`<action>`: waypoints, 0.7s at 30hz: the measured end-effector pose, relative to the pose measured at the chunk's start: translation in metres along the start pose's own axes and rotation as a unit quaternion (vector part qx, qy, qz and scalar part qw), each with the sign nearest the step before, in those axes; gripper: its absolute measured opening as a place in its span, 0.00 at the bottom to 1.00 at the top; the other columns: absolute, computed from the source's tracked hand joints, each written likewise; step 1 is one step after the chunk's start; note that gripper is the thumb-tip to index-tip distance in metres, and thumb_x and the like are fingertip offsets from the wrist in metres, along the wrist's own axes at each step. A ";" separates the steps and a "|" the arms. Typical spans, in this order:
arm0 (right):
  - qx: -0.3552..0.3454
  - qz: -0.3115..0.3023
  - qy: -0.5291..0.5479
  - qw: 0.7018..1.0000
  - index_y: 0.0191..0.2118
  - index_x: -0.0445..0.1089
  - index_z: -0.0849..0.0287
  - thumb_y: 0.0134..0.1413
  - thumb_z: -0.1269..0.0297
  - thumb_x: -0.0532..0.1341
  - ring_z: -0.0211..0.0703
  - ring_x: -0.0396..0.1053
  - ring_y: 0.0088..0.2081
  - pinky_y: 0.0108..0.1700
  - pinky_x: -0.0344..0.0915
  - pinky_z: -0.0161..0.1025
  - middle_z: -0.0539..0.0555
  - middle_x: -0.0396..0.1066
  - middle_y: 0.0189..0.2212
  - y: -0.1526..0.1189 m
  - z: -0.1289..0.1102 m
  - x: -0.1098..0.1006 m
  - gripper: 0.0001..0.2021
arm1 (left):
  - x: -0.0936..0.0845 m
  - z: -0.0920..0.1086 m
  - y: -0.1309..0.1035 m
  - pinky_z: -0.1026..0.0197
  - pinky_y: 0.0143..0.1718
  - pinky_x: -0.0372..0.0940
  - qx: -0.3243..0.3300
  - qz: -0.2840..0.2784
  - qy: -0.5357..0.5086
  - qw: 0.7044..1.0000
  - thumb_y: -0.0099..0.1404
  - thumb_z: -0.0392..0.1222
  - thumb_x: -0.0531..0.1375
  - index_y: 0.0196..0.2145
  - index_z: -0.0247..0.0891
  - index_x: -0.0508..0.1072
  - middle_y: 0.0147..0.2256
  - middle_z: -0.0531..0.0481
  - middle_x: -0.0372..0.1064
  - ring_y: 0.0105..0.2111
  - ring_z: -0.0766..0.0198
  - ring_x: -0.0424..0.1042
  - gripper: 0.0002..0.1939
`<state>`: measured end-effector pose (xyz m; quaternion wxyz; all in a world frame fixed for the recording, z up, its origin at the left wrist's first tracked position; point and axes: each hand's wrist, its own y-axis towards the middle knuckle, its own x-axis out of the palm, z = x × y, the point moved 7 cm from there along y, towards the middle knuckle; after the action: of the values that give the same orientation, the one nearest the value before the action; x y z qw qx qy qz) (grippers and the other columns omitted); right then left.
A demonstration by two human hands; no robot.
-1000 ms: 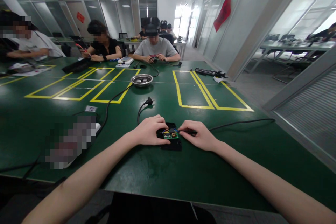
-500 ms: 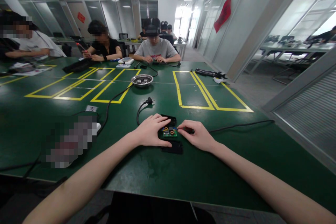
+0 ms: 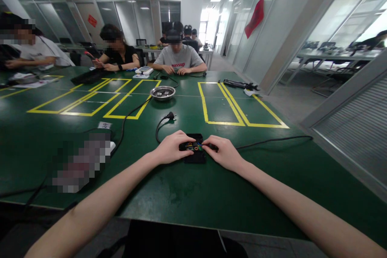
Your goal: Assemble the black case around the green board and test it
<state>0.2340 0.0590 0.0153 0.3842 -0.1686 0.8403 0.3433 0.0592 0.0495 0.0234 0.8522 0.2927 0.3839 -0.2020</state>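
Observation:
A small circuit board (image 3: 196,148) with copper-coloured coils lies at the black plastic case, partly covered by my fingers. One black case piece (image 3: 198,136) shows behind the board and another, a flat black case piece (image 3: 195,159), in front of it. My left hand (image 3: 173,147) grips the board from the left, fingers on its far side and thumb on its near side. At the board's right end, my right hand (image 3: 223,151) pinches the end of a black power cord (image 3: 272,144), where a bit of blue wire shows. The cord runs off to the right.
A plug (image 3: 171,116) on a black cord lies beyond my left hand. Farther back stands a metal bowl (image 3: 162,93) with small metal parts. Yellow tape rectangles mark the green table (image 3: 163,197). A blurred-out object (image 3: 83,163) lies left. Several people sit across the table.
The near case piece has moved up against the board, and the board looks darker and more enclosed. My left fingers and thumb have closed in around it. My right hand stays at the cord end.

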 end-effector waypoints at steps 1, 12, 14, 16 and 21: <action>0.000 0.004 0.004 1.000 0.37 0.76 0.57 0.65 0.67 0.61 0.44 0.75 0.33 0.36 0.70 0.39 0.54 0.77 0.33 0.000 0.000 0.000 0.07 | -0.002 0.001 0.001 0.54 0.52 0.69 0.005 0.008 -0.009 1.000 0.63 0.43 0.69 0.52 0.39 0.78 0.47 0.43 0.77 0.48 0.55 0.74 0.20; -0.029 0.078 0.069 0.994 0.39 0.77 0.57 0.68 0.64 0.60 0.44 0.74 0.32 0.34 0.70 0.40 0.56 0.77 0.33 -0.004 -0.018 -0.018 0.08 | -0.023 -0.020 0.001 0.68 0.27 0.61 -0.136 -0.051 -0.197 0.970 0.58 0.45 0.67 0.31 0.34 0.75 0.23 0.55 0.68 0.23 0.70 0.65 0.11; -0.038 0.086 0.077 0.993 0.40 0.77 0.57 0.68 0.64 0.60 0.43 0.73 0.31 0.31 0.68 0.39 0.56 0.77 0.33 -0.006 -0.021 -0.023 0.08 | -0.025 -0.020 0.000 0.68 0.26 0.60 -0.157 -0.056 -0.254 0.953 0.57 0.46 0.69 0.30 0.33 0.76 0.23 0.55 0.68 0.23 0.71 0.65 0.12; -0.051 0.068 0.089 0.992 0.40 0.77 0.57 0.68 0.63 0.60 0.42 0.73 0.30 0.30 0.68 0.38 0.56 0.77 0.33 -0.008 -0.023 -0.024 0.09 | -0.023 -0.018 -0.001 0.69 0.26 0.60 -0.164 -0.086 -0.283 0.941 0.55 0.45 0.71 0.31 0.32 0.77 0.23 0.55 0.69 0.23 0.71 0.65 0.13; -0.079 -0.050 0.108 0.990 0.37 0.77 0.57 0.68 0.62 0.60 0.42 0.74 0.32 0.34 0.70 0.38 0.55 0.77 0.32 -0.010 -0.023 -0.010 0.10 | -0.004 -0.016 -0.008 0.69 0.24 0.60 -0.181 -0.184 -0.297 0.919 0.55 0.44 0.71 0.32 0.32 0.79 0.21 0.54 0.71 0.21 0.71 0.66 0.11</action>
<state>0.2337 0.0358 0.0289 0.2933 -0.2760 0.8377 0.3688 0.0435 0.0542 0.0154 0.9135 -0.0160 0.1902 -0.3594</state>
